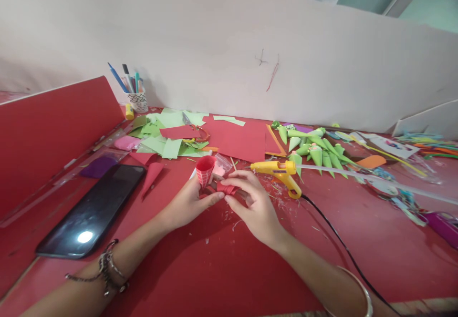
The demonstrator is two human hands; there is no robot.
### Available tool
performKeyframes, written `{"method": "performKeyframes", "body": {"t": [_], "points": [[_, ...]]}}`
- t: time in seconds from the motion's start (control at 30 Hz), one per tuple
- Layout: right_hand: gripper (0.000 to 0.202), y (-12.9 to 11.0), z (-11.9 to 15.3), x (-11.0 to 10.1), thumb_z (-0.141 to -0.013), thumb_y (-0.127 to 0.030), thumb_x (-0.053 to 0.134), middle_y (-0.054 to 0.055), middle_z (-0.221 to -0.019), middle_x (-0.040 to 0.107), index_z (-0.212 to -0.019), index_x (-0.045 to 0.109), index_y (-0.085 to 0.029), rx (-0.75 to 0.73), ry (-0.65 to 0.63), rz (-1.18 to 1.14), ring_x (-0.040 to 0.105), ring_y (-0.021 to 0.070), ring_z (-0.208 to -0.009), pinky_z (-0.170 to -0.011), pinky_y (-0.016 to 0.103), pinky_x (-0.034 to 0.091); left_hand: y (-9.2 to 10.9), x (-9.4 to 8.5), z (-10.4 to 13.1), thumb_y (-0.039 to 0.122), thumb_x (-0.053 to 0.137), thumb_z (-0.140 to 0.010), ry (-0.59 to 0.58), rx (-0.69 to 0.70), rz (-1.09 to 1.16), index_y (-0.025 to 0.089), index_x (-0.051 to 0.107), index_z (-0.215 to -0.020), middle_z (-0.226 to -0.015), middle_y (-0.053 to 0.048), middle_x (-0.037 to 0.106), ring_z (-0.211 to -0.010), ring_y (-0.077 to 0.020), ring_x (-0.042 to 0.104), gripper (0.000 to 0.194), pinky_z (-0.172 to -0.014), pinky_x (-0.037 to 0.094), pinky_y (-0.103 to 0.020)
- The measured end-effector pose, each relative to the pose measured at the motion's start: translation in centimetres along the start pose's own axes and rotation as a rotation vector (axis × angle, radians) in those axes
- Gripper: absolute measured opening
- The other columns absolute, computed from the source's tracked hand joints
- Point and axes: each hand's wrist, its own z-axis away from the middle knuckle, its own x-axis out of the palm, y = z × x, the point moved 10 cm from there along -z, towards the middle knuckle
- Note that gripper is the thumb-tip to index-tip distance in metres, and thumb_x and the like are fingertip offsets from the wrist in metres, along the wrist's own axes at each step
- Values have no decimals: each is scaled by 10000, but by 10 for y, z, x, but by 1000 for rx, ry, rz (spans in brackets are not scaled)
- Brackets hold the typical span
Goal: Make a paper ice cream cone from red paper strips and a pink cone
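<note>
A red paper cone (205, 170) with pale lines on it stands mouth up in my left hand (190, 201), wrapped by its fingers. Between the fingertips of both hands sits a small rolled red paper piece (226, 188). My right hand (255, 207) pinches this piece from the right, its fingers bent over it. Just beyond the right hand lies a yellow glue gun (281, 170), a long clear glue stick coming out of its back. Another red cone (152, 176) lies left of my left hand.
A black phone (93, 207) lies at the left. Behind are green paper scraps (153, 140), scissors (195, 128), red sheets (234, 140) and a pen cup (138, 101). Several green cones (317, 152) lie at the right. The gun's black cord (339, 238) crosses the front right.
</note>
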Motion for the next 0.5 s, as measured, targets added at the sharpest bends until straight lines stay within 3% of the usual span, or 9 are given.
{"method": "performKeyframes", "body": {"t": [0.23,0.5], "points": [[277,-1,1,6,-783,-146,507,32,-1015,453,-1023,546,-279,8,-54,13,485,162,-989,-902,350,418,-8,-3,1,266,517,-795,17,-62,-9,148,481,-896,-865,-26,533,-801,-135,517,160,-734,431,-278],[447,-11,1,6,-740,-77,530,27,-1033,441,-1104,486,-332,-74,-82,169,468,177,-990,-882,367,415,-15,-2,0,296,507,-793,-14,-125,120,141,456,-900,-828,-14,502,-778,-128,488,196,-721,408,-277]]}}
